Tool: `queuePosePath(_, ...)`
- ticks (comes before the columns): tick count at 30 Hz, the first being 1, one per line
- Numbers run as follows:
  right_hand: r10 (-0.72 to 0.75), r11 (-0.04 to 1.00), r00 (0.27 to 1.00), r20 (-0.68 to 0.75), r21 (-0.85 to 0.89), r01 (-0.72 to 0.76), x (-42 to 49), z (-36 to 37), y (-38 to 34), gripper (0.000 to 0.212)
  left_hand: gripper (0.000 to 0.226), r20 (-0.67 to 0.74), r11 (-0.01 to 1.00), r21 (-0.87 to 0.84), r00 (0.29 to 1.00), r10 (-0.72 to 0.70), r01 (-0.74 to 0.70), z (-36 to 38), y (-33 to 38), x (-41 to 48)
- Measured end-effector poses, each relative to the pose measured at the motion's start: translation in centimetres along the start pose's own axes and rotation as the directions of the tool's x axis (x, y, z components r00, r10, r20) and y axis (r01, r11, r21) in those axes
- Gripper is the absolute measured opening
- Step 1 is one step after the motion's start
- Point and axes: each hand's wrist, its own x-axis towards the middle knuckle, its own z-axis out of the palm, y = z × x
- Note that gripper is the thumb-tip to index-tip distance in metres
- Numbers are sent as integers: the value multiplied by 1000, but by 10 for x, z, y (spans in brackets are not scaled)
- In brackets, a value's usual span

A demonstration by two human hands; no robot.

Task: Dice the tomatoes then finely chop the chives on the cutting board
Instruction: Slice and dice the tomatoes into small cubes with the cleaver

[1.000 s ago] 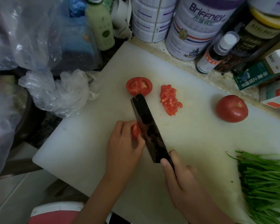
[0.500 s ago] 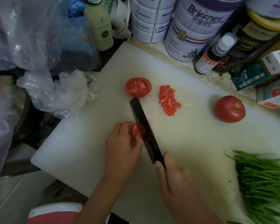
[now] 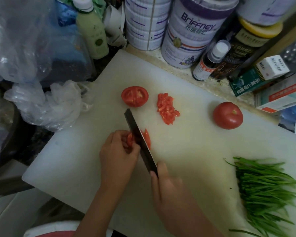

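Note:
On the white cutting board [image 3: 186, 151] my left hand [image 3: 117, 155] holds a tomato piece [image 3: 130, 140] with curled fingers. My right hand [image 3: 167, 190] grips the handle of a dark cleaver [image 3: 140, 144], whose blade stands in that piece; a cut slice [image 3: 147, 138] lies to the blade's right. Further back lie a tomato half [image 3: 134, 96], cut face up, and a small pile of diced tomato [image 3: 167, 108]. A whole tomato [image 3: 228, 115] sits at the right. A bunch of chives [image 3: 266, 190] lies at the board's near right corner.
Large tins [image 3: 190, 29], a small white-capped bottle [image 3: 209, 61] and boxes [image 3: 263, 77] crowd the board's far edge. A green bottle [image 3: 92, 31] and crumpled plastic bags [image 3: 46, 103] lie at the left. The board's near left corner [image 3: 26, 177] overhangs the counter.
The cleaver has tilted upright and come down through the held tomato piece, leaving a slice on its right. My left hand has stayed on the piece.

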Motion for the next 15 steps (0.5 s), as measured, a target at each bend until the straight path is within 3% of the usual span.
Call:
queuePosePath(3, 47, 998, 998, 51, -46, -44, -15, -3, 7, 35, 25, 0, 1000, -15, 1000, -24, 24, 0, 1, 0)
queuePosePath(9, 65, 998, 991, 115, 4, -66, -16, -11, 6, 15, 23, 9, 994, -72, 997, -76, 76, -3, 5, 2)
queuePosePath(15, -58, 998, 998, -27, 22, 58, 11, -6, -4, 22, 23, -5, 996, -54, 997, -75, 75, -2, 8, -2)
